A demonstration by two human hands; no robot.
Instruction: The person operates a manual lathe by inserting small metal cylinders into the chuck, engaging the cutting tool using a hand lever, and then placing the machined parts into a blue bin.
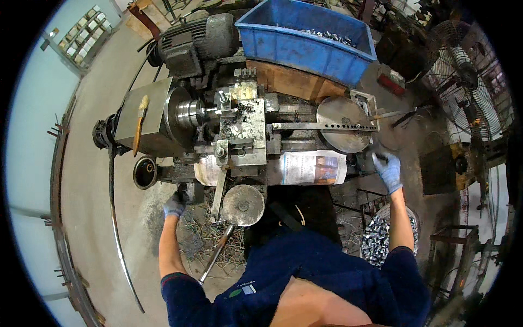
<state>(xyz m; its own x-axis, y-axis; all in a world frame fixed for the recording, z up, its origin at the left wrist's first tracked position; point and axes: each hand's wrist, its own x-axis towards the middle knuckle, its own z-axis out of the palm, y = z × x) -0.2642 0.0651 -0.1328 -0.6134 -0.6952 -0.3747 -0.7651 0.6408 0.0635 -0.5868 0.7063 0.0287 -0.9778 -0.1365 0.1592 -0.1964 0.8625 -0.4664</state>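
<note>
A small metal lathe fills the middle, with its chuck (188,113) beside a chip-strewn tool slide (242,125). My left hand (174,205), in a grey-blue glove with dark fingertips, is closed at a dark block (192,193) on the machine's near left side; what its fingers grip is hidden. My right hand (388,173), in a matching glove, is raised just right of a round steel plate (343,139). Its soiled fingers look apart, with nothing visible in them. A flat bar with a row of holes (310,126) crosses that plate. Nearer me, a smaller round plate (243,205) carries a lever (217,254).
A blue bin (305,54) of metal pieces stands behind the lathe, beside a motor (199,41). A brush (140,125) lies on the headstock. Newspaper (313,167) covers the front edge. A basket of metal parts (380,240) sits below my right arm; a fan (463,82) stands right.
</note>
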